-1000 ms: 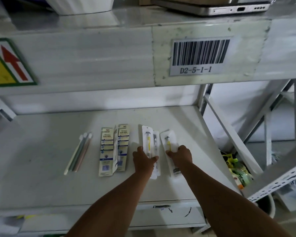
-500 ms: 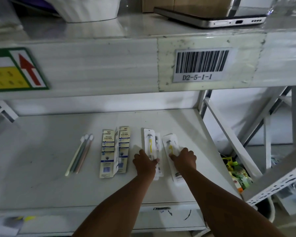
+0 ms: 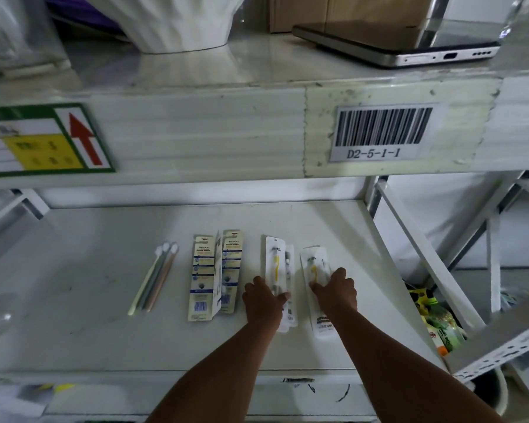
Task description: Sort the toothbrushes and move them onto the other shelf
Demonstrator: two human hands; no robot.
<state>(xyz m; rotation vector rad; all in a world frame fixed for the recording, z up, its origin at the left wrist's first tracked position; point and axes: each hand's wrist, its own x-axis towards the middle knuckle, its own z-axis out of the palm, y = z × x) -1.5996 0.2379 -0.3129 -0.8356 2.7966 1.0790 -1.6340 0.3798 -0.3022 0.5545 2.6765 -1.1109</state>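
While both hands rest on the lower shelf (image 3: 74, 346), the step in hand looks like the sorting itself: like packs being squared up into groups before anything goes to the other shelf. The left hand (image 3: 264, 300) has its fingers curled over the lower part of a white blister pack (image 3: 274, 264) with a yellow toothbrush inside, a second pack tucked just under it at its 3 o'clock edge. The right hand (image 3: 336, 290) pinches the sides of another yellow-brush pack (image 3: 315, 270), which lies tilted with its top leaning toward 11 o'clock. Whether either pack is lifted off the shelf I cannot tell.

From the left hand, at about 9 o'clock, two carded packs (image 3: 214, 276) lie side by side, overlapping; further out the same way lie three loose toothbrushes (image 3: 155, 279) in pale green, grey and pink, touching, heads toward 12 o'clock.

The next move, I judge, calls for straightening the tilted pack so it lies parallel with the left one — then gathering each group for the carry.

Writing: a barcode label (image 3: 382, 132) on the upper shelf edge (image 3: 211, 132) reads D2-5-1-1. At 10 o'clock a green-bordered sign (image 3: 40, 138) bears a red upward arrow and a yellow field — its text is blurred. The packs' print is too small to read. A phone (image 3: 409, 50) lies on the shelf above
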